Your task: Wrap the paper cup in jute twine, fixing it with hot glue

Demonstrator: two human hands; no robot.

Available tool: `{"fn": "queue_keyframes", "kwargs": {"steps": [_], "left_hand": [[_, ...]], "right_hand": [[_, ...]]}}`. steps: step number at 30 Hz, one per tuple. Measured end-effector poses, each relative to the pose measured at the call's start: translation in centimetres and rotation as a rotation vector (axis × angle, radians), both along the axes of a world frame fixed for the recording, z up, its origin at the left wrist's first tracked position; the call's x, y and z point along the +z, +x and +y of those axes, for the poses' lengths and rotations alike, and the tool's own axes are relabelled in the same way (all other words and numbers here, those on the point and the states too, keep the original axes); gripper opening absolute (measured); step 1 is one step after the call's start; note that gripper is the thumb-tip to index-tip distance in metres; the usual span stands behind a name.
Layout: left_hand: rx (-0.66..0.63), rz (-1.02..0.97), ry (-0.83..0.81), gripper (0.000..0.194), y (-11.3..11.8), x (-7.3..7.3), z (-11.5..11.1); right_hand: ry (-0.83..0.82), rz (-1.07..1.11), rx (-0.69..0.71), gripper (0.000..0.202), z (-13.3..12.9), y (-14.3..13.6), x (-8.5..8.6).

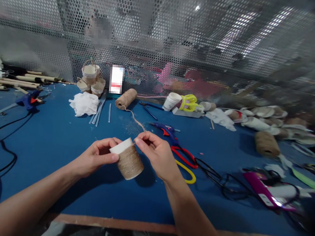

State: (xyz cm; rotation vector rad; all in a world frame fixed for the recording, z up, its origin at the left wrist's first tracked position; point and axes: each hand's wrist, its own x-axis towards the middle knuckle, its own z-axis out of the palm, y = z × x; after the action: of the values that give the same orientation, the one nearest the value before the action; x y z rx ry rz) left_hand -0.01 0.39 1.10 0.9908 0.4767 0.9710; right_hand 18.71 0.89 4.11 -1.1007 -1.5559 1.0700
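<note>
My left hand grips a white paper cup by its rim end, tilted above the blue table. Brown jute twine is wound around most of the cup's side, with a white band bare near the top. Close to the upper edge of the winding, my right hand pinches the twine between thumb and fingers. From there the strand runs back to a twine spool lying on its side. Just beyond my right hand lies a blue glue gun, with red-and-yellow-handled scissors beside my wrist.
Small twine-covered baskets, a crumpled white cloth and glue sticks sit at the back left. Another glue gun is at far left. A second twine spool, black cables and a purple box occupy the right.
</note>
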Motion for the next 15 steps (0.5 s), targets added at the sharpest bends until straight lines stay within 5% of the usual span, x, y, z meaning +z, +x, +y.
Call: {"fn": "queue_keyframes", "kwargs": {"steps": [15], "left_hand": [[-0.031, -0.047, 0.029, 0.006, -0.18, -0.11, 0.02]], "right_hand": [[-0.064, -0.001, 0.007, 0.013, -0.12, -0.04, 0.04]]}}
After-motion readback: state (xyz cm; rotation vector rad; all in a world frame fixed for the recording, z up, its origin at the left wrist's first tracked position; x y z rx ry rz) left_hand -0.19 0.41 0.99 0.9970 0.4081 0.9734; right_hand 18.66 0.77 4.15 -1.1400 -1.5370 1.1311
